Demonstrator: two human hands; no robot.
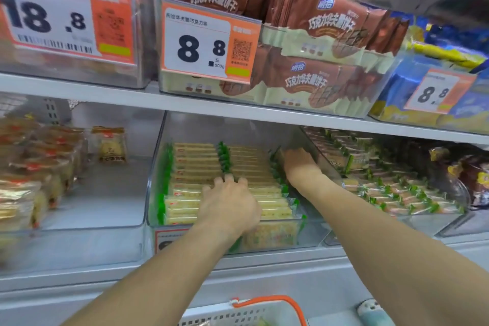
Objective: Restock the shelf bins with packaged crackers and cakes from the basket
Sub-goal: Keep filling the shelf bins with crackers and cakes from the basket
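A clear shelf bin [156, 182] on the lower shelf holds rows of yellow cracker packs with green ends [195, 164], standing on edge. My left hand [230, 204] lies palm down on the front packs, fingers spread over their tops. My right hand [297, 164] reaches deep into the bin's right side, beside the clear wall; its fingers are hidden among the packs at the back. The white basket with an orange handle [267, 307] sits at the bottom edge of the view.
A bin of similar green and pink packs [397, 188] stands to the right. At left, a bin [92, 209] holds cake packs at its left side. Above, bins of brown wafer packs [312, 82] carry orange price tags [209, 40].
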